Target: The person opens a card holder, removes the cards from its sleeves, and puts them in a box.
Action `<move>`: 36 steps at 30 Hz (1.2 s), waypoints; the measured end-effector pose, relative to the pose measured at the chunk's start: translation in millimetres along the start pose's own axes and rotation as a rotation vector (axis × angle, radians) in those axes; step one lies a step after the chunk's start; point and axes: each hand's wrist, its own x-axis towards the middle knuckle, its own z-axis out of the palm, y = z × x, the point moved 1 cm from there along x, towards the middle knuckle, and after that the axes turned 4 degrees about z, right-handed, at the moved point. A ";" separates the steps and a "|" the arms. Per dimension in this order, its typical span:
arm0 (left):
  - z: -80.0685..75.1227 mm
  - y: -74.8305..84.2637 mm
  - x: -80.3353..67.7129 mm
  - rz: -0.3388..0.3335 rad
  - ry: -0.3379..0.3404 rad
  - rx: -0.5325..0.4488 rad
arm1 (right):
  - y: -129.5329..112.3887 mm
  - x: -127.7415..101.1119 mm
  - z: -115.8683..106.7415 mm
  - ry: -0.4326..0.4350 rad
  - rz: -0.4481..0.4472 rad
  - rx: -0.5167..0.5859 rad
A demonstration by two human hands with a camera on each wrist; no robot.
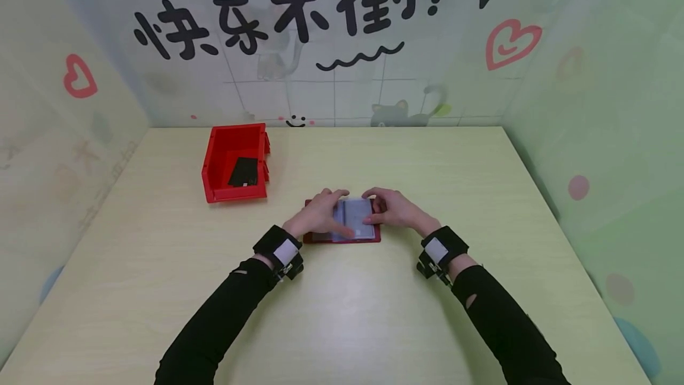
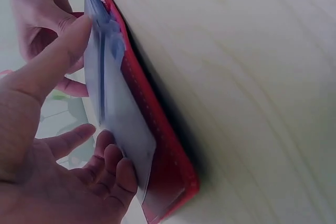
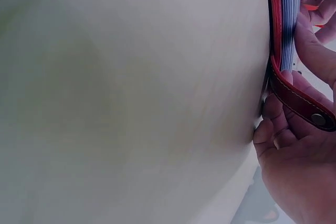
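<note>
Meanwhile, two hands hold a red card holder point(image 1: 343, 221) open flat on the pale wooden surface point(image 1: 374, 314), near its middle.

Left hand point(image 1: 318, 215) lies spread, fingers straight on the clear plastic sleeves point(image 2: 118, 124); right hand point(image 1: 394, 209) curls round the far edge and snap strap point(image 3: 302, 100). Light and floppy by the look of it, with slick sleeves likely to slide, the holder seems best gripped by its stiffer stitched cover. A red bin point(image 1: 235, 163) with a black card point(image 1: 244, 172) stands well apart.
</note>
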 end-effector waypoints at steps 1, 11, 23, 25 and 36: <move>1.0 0.0 0.8 0.000 -0.003 0.011 | -0.4 -0.2 -0.1 0.001 -0.002 -0.002; 2.9 -1.3 2.8 0.007 0.007 0.020 | 0.6 -0.3 -1.7 0.008 -0.005 0.057; 1.6 -10.2 3.9 0.043 0.028 -0.067 | -2.3 -2.3 -5.8 -0.049 0.074 0.185; 0.6 -10.2 3.1 0.048 0.040 -0.087 | -2.7 -1.8 -5.9 -0.046 0.091 0.207; -2.7 -11.4 3.8 -0.015 0.069 -0.269 | -2.3 1.2 -4.5 -0.027 0.099 0.194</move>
